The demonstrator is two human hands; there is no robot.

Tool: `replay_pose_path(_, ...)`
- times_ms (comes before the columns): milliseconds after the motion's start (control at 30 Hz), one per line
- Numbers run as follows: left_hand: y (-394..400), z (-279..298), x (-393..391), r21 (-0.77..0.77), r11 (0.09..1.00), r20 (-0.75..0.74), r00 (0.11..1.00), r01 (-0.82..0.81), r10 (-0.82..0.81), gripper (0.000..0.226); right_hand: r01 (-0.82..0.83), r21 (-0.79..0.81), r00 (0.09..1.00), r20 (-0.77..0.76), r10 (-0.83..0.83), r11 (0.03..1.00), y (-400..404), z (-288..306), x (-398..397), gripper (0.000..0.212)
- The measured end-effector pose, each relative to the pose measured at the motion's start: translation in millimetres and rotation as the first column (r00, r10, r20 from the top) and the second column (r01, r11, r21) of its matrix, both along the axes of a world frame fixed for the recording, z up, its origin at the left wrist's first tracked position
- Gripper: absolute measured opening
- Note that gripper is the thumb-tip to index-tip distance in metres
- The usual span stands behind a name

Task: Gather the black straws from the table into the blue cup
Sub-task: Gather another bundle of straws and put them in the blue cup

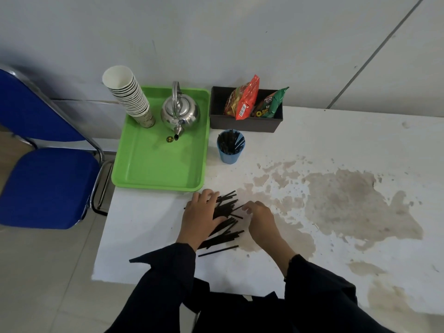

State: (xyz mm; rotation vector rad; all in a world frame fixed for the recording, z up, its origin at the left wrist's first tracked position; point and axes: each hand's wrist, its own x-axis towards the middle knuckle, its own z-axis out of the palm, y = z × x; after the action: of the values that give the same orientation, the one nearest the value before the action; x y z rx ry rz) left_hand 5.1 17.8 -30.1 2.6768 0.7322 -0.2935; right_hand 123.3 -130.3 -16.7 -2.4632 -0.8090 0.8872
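Note:
A loose pile of black straws (224, 221) lies on the white table near its front left corner. My left hand (200, 216) rests flat on the pile's left side with fingers spread over the straws. My right hand (260, 221) sits at the pile's right edge, and its fingertips pinch at one straw end; whether it grips is unclear. A single straw (218, 251) lies apart, just in front of the pile. The blue cup (230, 147) stands upright beyond the pile and holds several black straws.
A green tray (158, 169) at the back left carries a steel kettle (180, 111) and a stack of paper cups (129, 97). A dark box (245, 123) of snack packets stands behind the cup. Brown stains (348, 203) mark the table's right. A blue chair (45, 183) stands left.

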Motion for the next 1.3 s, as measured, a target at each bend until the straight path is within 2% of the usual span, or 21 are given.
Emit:
replay_pose_path(100, 2, 1, -4, -0.003, 1.0, -0.016, 1.0, 0.01, -0.01, 0.05, 0.024, -0.037, 0.999, -0.044, -0.025, 0.999, -4, 0, -3, 0.055)
replay_pose_path(200, 0, 1, -8, -0.012, 1.0, -0.03, 0.999, 0.029, -0.029, 0.041, 0.055, -0.039, 0.996, -0.066, -0.057, 0.998, -8, 1, -5, 0.053)
replay_pose_path(400, -6, 0, -7, -0.024, 0.999, -0.084, 0.995, 0.042, -0.044, 0.057, 0.092, -0.041, 0.992, -0.083, -0.095, 0.995, -11, 4, -6, 0.047)
replay_pose_path(700, -7, -5, -8, 0.024, 0.994, -0.141, 0.985, 0.104, -0.1, 0.036, 0.106, -0.037, 0.989, -0.098, -0.11, 0.994, -12, 9, -6, 0.034)
replay_pose_path(867, -12, -6, -11, 0.078, 0.989, -0.182, 0.977, 0.124, -0.108, 0.037, 0.131, -0.022, 0.984, -0.116, -0.133, 0.991, -12, 12, -5, 0.032)
replay_pose_path(1200, -22, -3, -11, 0.104, 0.993, -0.185, 0.982, 0.046, -0.026, 0.027, 0.198, -0.012, 0.966, -0.167, -0.197, 0.98, -12, 16, -4, 0.029)
replay_pose_path(1300, -22, -1, -11, 0.081, 0.997, -0.221, 0.975, 0.016, 0.002, 0.033, 0.234, -0.014, 0.952, -0.202, -0.232, 0.972, -11, 17, -4, 0.028)
